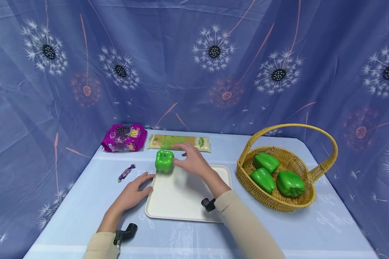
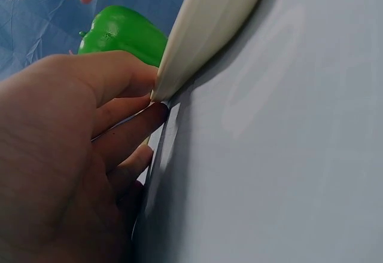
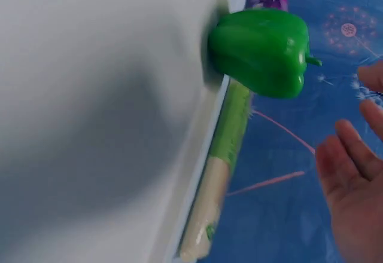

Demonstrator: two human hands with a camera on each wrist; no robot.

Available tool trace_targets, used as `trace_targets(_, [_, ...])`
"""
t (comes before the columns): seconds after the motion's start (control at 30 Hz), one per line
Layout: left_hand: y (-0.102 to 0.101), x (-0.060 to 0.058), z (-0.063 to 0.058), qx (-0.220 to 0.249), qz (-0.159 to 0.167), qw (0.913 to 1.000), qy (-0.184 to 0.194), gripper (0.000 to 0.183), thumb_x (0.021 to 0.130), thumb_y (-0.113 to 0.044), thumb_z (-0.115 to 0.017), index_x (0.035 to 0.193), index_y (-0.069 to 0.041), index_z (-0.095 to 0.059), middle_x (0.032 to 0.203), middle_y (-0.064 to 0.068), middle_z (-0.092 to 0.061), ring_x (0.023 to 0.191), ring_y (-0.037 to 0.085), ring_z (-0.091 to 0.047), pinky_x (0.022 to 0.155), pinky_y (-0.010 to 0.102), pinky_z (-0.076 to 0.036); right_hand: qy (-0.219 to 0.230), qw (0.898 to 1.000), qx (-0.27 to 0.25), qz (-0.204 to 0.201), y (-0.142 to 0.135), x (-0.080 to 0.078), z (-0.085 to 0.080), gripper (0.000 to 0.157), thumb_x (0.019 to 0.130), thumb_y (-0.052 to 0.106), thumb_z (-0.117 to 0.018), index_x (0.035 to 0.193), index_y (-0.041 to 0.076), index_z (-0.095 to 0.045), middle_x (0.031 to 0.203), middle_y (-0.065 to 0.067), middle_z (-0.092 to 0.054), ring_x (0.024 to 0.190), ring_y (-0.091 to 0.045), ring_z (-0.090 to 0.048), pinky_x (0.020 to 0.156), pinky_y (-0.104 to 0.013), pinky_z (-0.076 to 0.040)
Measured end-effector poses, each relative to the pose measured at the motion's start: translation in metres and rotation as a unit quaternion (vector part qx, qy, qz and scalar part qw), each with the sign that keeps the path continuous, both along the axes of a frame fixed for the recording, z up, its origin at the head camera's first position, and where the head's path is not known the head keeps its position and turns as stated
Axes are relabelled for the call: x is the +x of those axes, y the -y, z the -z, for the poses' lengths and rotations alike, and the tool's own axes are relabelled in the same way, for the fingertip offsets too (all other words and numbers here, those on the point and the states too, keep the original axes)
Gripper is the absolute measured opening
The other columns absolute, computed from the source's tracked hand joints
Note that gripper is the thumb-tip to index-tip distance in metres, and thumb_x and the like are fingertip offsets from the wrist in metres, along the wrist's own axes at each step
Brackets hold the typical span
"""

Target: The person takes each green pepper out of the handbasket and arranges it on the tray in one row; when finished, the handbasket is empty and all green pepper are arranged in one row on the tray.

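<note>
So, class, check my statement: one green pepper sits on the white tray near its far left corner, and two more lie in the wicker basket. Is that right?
Not quite: the head view shows three green peppers in the wicker basket, not two. One green pepper does sit on the white tray near its far left corner.

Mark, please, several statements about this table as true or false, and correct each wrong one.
1. The basket holds three green peppers. True.
2. The right hand grips the pepper at the corner of the tray. False: they are apart.
3. The left hand touches the tray's edge. True.
4. The wrapped candy lies right of the basket. False: it lies left of the tray.
5. The purple package is left of the long packet. True.
</note>
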State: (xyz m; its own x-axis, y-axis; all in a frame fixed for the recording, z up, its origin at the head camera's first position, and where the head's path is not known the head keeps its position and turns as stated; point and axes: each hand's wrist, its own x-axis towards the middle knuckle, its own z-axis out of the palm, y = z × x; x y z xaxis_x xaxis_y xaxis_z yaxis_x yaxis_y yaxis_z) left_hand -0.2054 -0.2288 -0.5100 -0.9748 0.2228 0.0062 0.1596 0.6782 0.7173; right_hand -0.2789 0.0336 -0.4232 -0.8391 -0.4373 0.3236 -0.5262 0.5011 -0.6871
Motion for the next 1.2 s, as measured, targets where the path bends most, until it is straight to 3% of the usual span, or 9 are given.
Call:
trace_targets(0.17, [0.002,0.000,0.001,-0.003,0.005,1.0000,-0.003,0.049,0.094,-0.030,-0.062,0.140,-0.020,-0.051,0.151,0.017,-0.032,0.138,0.041,-0.026,0.108,0.062,-0.021,-0.026,0.998,0.038,0.036,-0.019,0.011,-0.006,0.039,0.086,0.033,-0.069,0.124,0.025,-0.063,0.128,0.006,-0.055,0.115,-0.013,-0.051,0.086,-0.030,-0.049])
trace_targets(0.3, [0.003,-0.001,0.001,-0.005,0.001,1.0000,-0.005,0.049,0.094,-0.029,-0.062,0.140,-0.020,-0.051,0.151,0.017,-0.033,0.138,0.041,-0.027,0.108,0.062,-0.022,-0.023,0.998,0.014,0.051,-0.038,0.017,-0.006,0.036,0.086,0.031,-0.071,0.121,0.025,-0.065,0.124,0.009,-0.058,0.113,-0.008,-0.051,0.087,-0.032,-0.051])
trace_targets(0.5, [0.002,-0.001,0.001,-0.003,0.001,1.0000,-0.001,0.049,0.094,-0.029,-0.062,0.140,-0.020,-0.051,0.151,0.016,-0.033,0.138,0.040,-0.027,0.108,0.061,-0.022,-0.013,0.999,-0.015,0.042,-0.067,0.027,-0.011,0.036,0.086,0.030,-0.072,0.121,0.026,-0.064,0.116,0.011,-0.060,0.105,-0.006,-0.054,0.085,-0.033,-0.052])
trace_targets(0.73, [0.001,-0.001,0.001,-0.002,0.001,1.0000,0.004,0.049,0.094,-0.029,-0.062,0.140,-0.021,-0.051,0.152,0.015,-0.033,0.139,0.039,-0.026,0.108,0.061,-0.022,-0.018,0.999,0.007,0.032,-0.098,0.039,-0.024,0.036,0.089,0.033,-0.069,0.123,0.025,-0.063,0.116,0.013,-0.060,0.104,-0.008,-0.056,0.084,-0.030,-0.051])
trace_targets(0.9, [0.001,-0.001,0.001,-0.005,0.002,1.0000,0.004,0.049,0.094,-0.029,-0.062,0.141,-0.021,-0.050,0.152,0.016,-0.032,0.139,0.040,-0.026,0.108,0.062,-0.021,-0.023,0.999,0.010,0.035,-0.122,0.044,-0.031,0.032,0.090,0.033,-0.068,0.120,0.024,-0.065,0.110,0.012,-0.062,0.100,-0.012,-0.059,0.083,-0.035,-0.052])
trace_targets(1.1, [0.002,0.000,0.000,-0.007,0.000,1.0000,0.004,0.049,0.094,-0.029,-0.062,0.141,-0.020,-0.050,0.152,0.016,-0.032,0.139,0.040,-0.026,0.108,0.062,-0.022,0.003,0.999,-0.014,0.037,-0.145,0.048,-0.038,0.032,0.092,0.041,-0.064,0.120,0.026,-0.065,0.111,0.011,-0.063,0.099,-0.016,-0.061,0.084,-0.038,-0.052])
trace_targets(1.2, [0.001,0.000,0.000,-0.004,-0.001,1.0000,0.003,0.049,0.094,-0.029,-0.062,0.140,-0.020,-0.050,0.152,0.016,-0.033,0.139,0.040,-0.026,0.108,0.062,-0.022,0.011,0.999,-0.021,0.039,-0.157,0.050,-0.042,0.031,0.093,0.037,-0.064,0.121,0.024,-0.064,0.112,0.008,-0.064,0.099,-0.014,-0.060,0.083,-0.036,-0.052])
